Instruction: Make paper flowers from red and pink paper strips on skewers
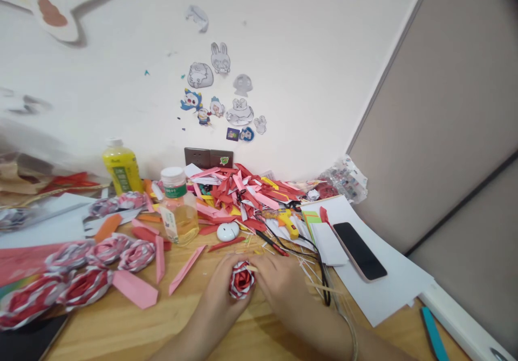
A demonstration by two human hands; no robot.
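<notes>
A red and white paper rose [242,280] is held upright above the wooden table, near its front edge. My left hand [220,291] is wrapped round the rose from the left side. From the right, my right hand [281,285] has its fingers pressed together at the rose's upper right edge, on the end of a thin pale wooden stick [253,268]. Folded red and white roses [87,286] and pink and white ones [137,254] lie at the left. A pink paper strip [186,269] rests just left of my left hand.
Behind the hands stand a clear bottle [178,215] and a yellow bottle [121,169], beside a heap of red and pink paper pieces [230,188]. A white earphone case [227,232], yellow glue gun [286,222] with black cable, phone [360,250] and teal cutter [434,333] lie around.
</notes>
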